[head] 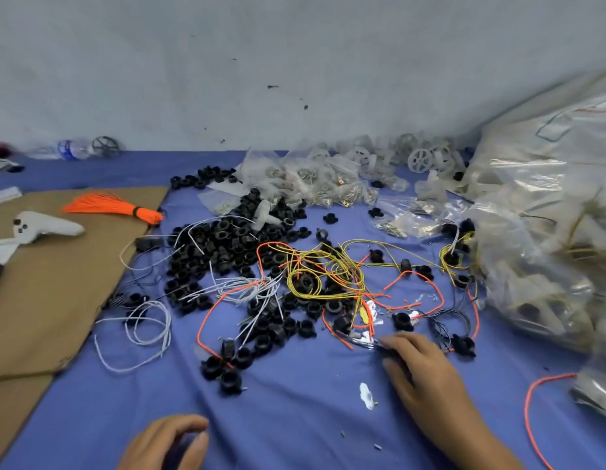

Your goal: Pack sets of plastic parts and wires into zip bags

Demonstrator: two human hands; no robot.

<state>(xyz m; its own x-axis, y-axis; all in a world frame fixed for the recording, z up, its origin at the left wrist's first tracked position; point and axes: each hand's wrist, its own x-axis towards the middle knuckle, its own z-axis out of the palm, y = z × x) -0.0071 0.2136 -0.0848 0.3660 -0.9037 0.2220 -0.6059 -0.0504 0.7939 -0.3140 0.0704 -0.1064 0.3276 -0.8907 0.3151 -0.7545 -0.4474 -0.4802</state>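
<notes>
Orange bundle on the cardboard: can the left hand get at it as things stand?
Probably yes. The left hand holds nothing; only blue cloth, flat white wires and cardboard lie between it and the orange bundle, though it is far.

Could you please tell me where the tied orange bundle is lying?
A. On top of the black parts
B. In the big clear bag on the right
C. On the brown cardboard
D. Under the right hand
C: the orange bundle lies on the cardboard, left of the black parts.
</notes>
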